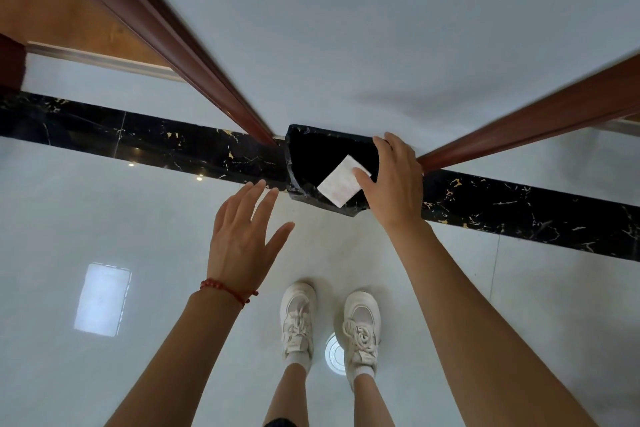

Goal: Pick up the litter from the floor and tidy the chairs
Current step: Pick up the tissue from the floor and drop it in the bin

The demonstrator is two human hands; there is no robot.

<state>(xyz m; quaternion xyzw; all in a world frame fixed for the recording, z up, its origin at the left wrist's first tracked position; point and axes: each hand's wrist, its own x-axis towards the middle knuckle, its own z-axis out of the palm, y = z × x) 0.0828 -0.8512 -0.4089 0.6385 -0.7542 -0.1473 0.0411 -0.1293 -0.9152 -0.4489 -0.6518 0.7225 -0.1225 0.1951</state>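
Litter: one white paper square (341, 184) lies inside the black-lined bin (304, 152) on the glossy floor (104, 204), against the black marble skirting (138, 139). Left hand (242, 239) hovers left of the bin, fingers spread, holding nothing. Right hand (394, 184) is open over the bin's right rim, thumb touching the paper.

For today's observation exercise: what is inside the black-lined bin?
A white paper square shows inside the bin, by the right hand. The dark liner hides anything deeper; the hand covers the bin's right edge.
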